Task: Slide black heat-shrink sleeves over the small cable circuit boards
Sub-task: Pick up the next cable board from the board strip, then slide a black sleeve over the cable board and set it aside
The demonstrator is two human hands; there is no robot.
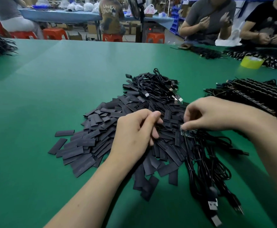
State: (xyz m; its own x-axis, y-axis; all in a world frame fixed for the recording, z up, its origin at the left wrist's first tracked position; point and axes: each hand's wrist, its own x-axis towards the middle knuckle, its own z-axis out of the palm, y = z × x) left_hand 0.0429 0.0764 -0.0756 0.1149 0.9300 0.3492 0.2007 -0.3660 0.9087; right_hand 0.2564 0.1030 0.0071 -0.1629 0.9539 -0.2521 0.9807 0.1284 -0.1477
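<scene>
While the right hand (205, 114) pinches a circuit board (188, 132), the left hand (137, 129) curls over the sleeve pile (85, 145), hold indeterminate; tangled near-right cables (205, 162) could drag the board free.

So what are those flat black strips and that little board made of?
The heat-shrink sleeves look like thin matte plastic, pressed flat. The circuit board in the right hand seems a rigid greenish laminate with small glinting parts, probably metal.

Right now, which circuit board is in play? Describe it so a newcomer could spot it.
On the green table, find the big pile of black sleeves. At its right edge, the right hand pinches a small circuit board. It is the only greenish, bare piece among black sleeves and cables.
</scene>
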